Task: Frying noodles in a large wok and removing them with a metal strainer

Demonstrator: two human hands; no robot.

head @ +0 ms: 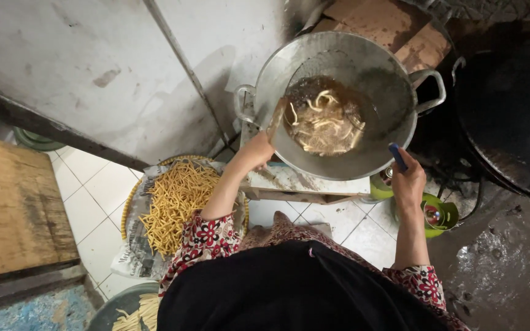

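A large metal wok (pixel 394 92) holds dark hot oil with pale dough sticks (pixel 325 119) frying in it. My left hand (pixel 256 151) is shut on a wooden-handled utensil (pixel 275 118) whose end dips into the oil at the wok's left side. My right hand (pixel 407 179) is shut on a blue handle (pixel 397 156) by the wok's near rim; what the handle belongs to is hidden. Both sleeves are red with a floral print.
A round tray lined with newspaper (pixel 135 236) carries a heap of fried yellow sticks (pixel 176 199) on the tiled floor at left. A green gas cylinder (pixel 440 214) stands under the wok. A wooden board (pixel 13 208) lies far left, a black pan (pixel 510 110) far right.
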